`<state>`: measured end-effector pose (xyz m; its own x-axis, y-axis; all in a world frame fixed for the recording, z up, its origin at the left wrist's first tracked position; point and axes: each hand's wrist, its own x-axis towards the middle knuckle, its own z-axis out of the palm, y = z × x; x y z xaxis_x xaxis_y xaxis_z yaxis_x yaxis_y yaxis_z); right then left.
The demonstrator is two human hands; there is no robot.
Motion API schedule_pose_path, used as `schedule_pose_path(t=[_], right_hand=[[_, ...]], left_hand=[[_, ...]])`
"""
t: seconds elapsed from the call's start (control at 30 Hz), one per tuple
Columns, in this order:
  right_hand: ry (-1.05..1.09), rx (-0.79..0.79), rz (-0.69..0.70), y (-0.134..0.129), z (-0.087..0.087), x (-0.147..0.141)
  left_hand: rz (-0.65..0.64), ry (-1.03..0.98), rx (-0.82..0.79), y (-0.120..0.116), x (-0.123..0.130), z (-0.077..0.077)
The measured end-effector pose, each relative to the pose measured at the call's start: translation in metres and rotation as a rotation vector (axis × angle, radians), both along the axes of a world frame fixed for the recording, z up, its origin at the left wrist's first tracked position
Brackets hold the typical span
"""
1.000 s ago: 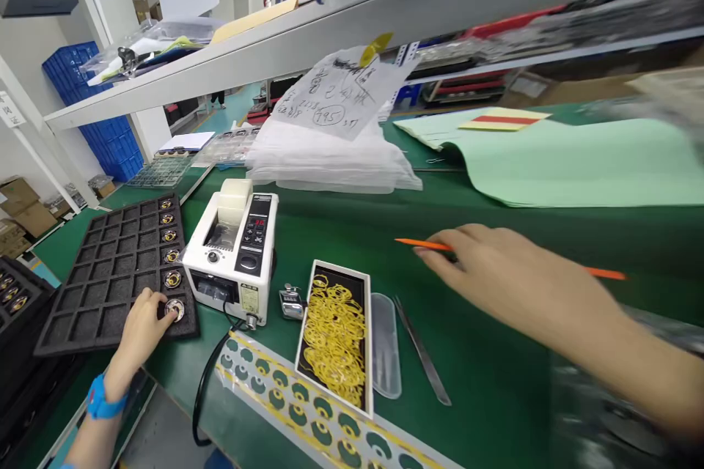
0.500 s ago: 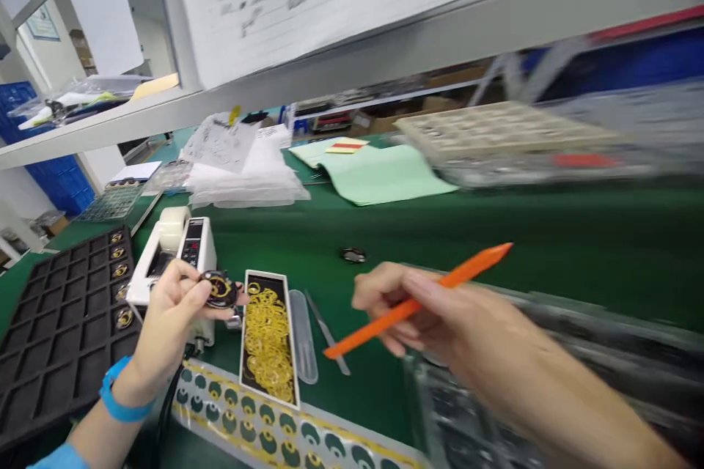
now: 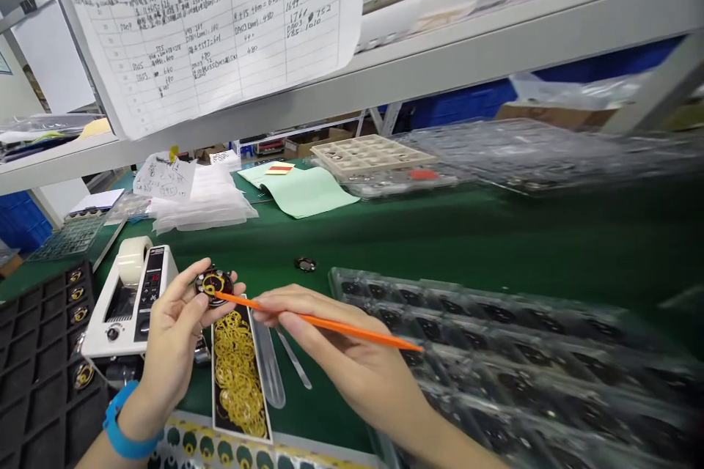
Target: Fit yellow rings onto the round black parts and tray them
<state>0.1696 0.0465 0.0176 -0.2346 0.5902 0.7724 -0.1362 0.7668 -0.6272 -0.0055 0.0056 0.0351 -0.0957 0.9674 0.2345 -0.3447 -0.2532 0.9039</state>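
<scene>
My left hand (image 3: pixel 179 315), with a blue band at the wrist, grips a round black part (image 3: pixel 214 286) that carries a yellow ring. In my right hand (image 3: pixel 324 337) is an orange pointed stick (image 3: pixel 341 328), pinched between the fingers. Its left tip touches the black part near the yellow ring. Just below the hands, a narrow white box (image 3: pixel 266 403) holds a heap of yellow rings (image 3: pixel 239 374). Beside the box lie a clear plastic case (image 3: pixel 269 363) and metal tweezers (image 3: pixel 295 360).
A white tape dispenser (image 3: pixel 126 308) stands left, beside a black compartment tray (image 3: pixel 33 352). Clear trays of dark parts (image 3: pixel 495 359) fill the right. A small dark part (image 3: pixel 305 264) lies beyond my hands. A shelf (image 3: pixel 440 66) crosses above.
The view has turned right. My right hand has brought the orange stick over to the black part in my left hand, and the stick's tip now touches it.
</scene>
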Motion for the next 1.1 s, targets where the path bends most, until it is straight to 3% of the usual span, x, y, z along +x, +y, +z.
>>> schedule_pose_path(t=[0.17,0.3,0.37,0.47,0.63,0.8,0.87,1.0,1.1], right_hand=[[-0.147,0.314,0.113,0.009,-0.001,0.009],[-0.359,0.688,-0.030,0.010,-0.003,0.015],[-0.443,0.784,-0.111,0.009,-0.005,0.017],[-0.404,0.779,-0.155,0.006,-0.009,0.015],[-0.152,0.427,-0.242,-0.002,-0.013,0.002],[-0.009,0.302,-0.314,-0.006,-0.016,-0.009],[-0.038,0.356,-0.313,-0.005,-0.019,-0.010],[-0.257,0.673,-0.309,0.001,-0.028,-0.008],[-0.352,0.785,-0.333,0.004,-0.033,-0.007]], left_hand=[[0.019,0.039,-0.033,-0.004,-0.003,0.006],[0.027,0.022,-0.086,-0.004,-0.003,0.008],[0.033,0.002,-0.111,-0.002,-0.003,0.006],[0.037,-0.004,-0.124,0.001,-0.002,0.002],[0.040,0.066,-0.132,0.000,0.002,-0.004],[0.074,0.086,-0.135,-0.001,0.010,-0.008],[0.091,0.068,-0.142,0.000,0.011,-0.009],[0.123,0.018,-0.173,0.002,0.012,-0.010],[0.112,-0.001,-0.200,0.004,0.010,-0.009]])
